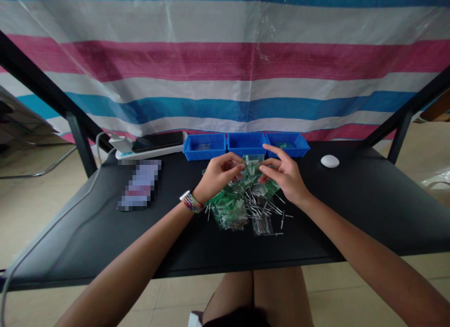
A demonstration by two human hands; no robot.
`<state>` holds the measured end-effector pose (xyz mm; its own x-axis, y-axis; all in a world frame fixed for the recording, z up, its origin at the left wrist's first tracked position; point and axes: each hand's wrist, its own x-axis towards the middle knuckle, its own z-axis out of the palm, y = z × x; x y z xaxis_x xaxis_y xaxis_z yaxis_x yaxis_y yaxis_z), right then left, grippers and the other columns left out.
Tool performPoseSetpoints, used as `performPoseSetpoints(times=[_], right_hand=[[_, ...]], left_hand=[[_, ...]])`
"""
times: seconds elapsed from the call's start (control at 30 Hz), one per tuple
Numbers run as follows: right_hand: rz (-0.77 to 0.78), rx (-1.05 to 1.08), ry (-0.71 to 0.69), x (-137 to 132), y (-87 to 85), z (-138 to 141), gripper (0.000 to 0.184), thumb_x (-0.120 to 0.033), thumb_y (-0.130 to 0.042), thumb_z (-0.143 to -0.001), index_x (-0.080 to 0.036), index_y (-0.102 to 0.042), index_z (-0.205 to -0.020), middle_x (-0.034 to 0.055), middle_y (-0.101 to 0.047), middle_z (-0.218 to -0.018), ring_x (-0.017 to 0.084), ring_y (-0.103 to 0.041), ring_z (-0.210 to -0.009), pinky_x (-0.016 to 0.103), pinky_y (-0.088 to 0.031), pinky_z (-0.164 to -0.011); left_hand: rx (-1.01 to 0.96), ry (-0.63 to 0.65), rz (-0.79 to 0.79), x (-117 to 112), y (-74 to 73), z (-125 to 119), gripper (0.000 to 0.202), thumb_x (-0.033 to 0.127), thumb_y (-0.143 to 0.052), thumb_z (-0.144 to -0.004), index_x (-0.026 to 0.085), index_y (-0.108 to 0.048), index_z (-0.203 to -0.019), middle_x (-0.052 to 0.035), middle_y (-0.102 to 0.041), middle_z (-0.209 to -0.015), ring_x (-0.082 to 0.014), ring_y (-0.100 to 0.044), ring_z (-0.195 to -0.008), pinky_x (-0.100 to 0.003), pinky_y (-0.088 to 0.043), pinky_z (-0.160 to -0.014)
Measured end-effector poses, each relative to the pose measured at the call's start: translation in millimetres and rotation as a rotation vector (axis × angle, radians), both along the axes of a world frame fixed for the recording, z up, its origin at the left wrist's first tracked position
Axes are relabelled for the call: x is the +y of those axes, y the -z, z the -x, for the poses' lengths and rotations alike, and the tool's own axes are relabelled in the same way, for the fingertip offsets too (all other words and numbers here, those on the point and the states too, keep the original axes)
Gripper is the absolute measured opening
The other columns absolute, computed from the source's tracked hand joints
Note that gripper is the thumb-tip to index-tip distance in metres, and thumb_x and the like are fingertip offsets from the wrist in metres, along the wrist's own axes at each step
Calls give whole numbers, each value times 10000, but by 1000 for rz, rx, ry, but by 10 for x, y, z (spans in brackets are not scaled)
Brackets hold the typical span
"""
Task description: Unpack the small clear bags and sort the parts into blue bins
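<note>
A small clear plastic bag (253, 160) with pale pieces inside spans the gap between my hands, over a heap. My left hand (222, 174) is closed, thumb and fingers pinching the bag's left side. On its right side my right hand (284, 173) pinches with the thumb, the index finger stretched out and away. Beneath lies the heap of green-tinted plastic bags (227, 207), mixed with loose metal pop rivets (262, 203). Another clear bag (262, 225) lies at the heap's near side. My palms and wrists hide parts of the heap.
Three blue bins stand in a row at the back: the left bin (205, 147) and the right bin (287, 145) hold small bags, beside the middle bin (242, 144). A white mouse (330, 161), a pixelated phone (140, 184), a power strip (154, 152) and its cable lie around.
</note>
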<state>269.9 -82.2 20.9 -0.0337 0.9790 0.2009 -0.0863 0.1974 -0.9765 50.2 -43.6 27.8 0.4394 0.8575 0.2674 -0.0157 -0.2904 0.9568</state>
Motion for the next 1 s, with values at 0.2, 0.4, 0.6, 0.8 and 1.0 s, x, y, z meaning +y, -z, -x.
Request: performPoseSetpoints(times=[0.2, 0.4, 0.6, 0.8, 1.0], right_hand=[[-91, -140, -33, 32, 63, 1, 190, -376, -845, -855, -218, -834, -959, 52, -826, -920, 218, -777, -838, 370, -643, -797], [-301, -259, 239, 190, 107, -203, 259, -444, -778, -921, -217, -834, -1034, 55, -830, -906, 235, -792, -777, 378, -673, -732], [-646, -826, 728, 477, 20, -839, 299, -317, -597, -1038, -216, -818, -1214, 124, -817, -1178, 284, -786, -1009, 430, -628, -927], [-494, -1096, 610, 644, 230, -1002, 315, -250, -581, -995, -154, -816, -1183, 158, -821, -1160, 343, -759, -1100, 516, -571, -1033], [-582, -945, 588, 591, 233, -789, 281, -286, -564, -1006, -191, -786, -1148, 135, -816, -1152, 328, -747, -1096, 501, -562, -1037]], left_hand=[[53, -9, -49, -26, -36, 14, 254, 409, -733, -950, 173, -703, -859, -5, -675, -668, -129, -627, -615, -243, -508, -604], [114, -83, -128, 20, 19, 46, 298, 412, -600, -1018, 157, -733, -937, -49, -719, -829, -146, -659, -680, -255, -513, -616], [485, -160, -440, 66, 33, 126, 175, 241, -645, -937, 175, -788, -1015, -76, -750, -985, -206, -696, -855, -341, -540, -791], [698, 4, -587, 98, 78, 148, 382, 327, -802, -863, 186, -763, -1216, -123, -743, -1203, -296, -694, -1074, -478, -512, -1014], [598, 22, -540, 152, 106, 150, 226, 225, -791, -847, 194, -763, -1068, -74, -781, -1078, -249, -715, -997, -408, -540, -943]])
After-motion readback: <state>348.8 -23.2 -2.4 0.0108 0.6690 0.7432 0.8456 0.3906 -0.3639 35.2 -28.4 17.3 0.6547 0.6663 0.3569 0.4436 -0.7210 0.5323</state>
